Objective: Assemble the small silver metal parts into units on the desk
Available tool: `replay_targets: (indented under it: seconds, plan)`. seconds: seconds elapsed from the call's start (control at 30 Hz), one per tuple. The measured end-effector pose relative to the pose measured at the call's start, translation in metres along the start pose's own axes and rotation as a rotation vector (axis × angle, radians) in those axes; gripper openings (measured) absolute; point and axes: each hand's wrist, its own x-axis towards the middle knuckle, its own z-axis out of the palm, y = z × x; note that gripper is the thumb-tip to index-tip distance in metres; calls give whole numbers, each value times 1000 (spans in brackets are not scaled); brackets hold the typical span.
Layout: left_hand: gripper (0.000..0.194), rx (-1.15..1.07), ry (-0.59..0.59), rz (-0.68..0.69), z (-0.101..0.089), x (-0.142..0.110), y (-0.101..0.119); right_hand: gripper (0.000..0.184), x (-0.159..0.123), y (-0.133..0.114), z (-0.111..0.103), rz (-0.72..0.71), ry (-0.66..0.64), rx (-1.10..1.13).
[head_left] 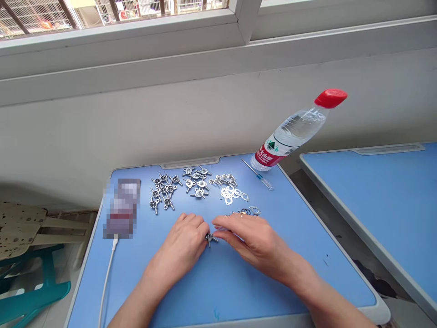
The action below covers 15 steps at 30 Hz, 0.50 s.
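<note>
My left hand [191, 234] is closed around a small metal part with stubby prongs [210, 238], held low over the blue desk [205, 287]. Close on its right is my right hand [252, 234], thumb and index finger brought together at the part; whatever lies between those fingertips is too small to make out. Beyond the hands are flat metal gaskets [227, 199] in a loose pile and dark rings [245, 211], partly covered by my right hand. Behind lie small metal pieces with pins [223, 179]. Two groups of similar metal fittings [164, 190] are spread to the left.
A red-capped water bottle [290, 134] stands at the back right, beside a thin screwdriver with a clear handle [262, 180]. A blurred-out phone-like object [121, 209] with a white cable [107, 278] lies left. A second blue desk [382, 196] is across a gap.
</note>
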Motion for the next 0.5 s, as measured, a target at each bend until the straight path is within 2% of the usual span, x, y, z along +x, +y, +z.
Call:
replay_targets:
  seconds: [0.1, 0.2, 0.3, 0.4, 0.5]
  plan:
    - [7, 2, -8, 5, 0, 0, 0, 25, 1, 1, 1, -20, -48, -44]
    - [7, -5, -8, 7, 0, 0, -1, 30, -1, 2, 1, 9, -160, -27]
    - [10, -13, -1, 7, -1, -1, 0, 30, -3, 5, 5, 55, -213, -73]
    - [10, -23, -27, -20, -3, -1, 1, 31, -4, 11, 12, 158, -202, -130]
    - [10, -25, -53, -54, -5, -1, 5, 24, -2, 18, 19, 259, -133, -82]
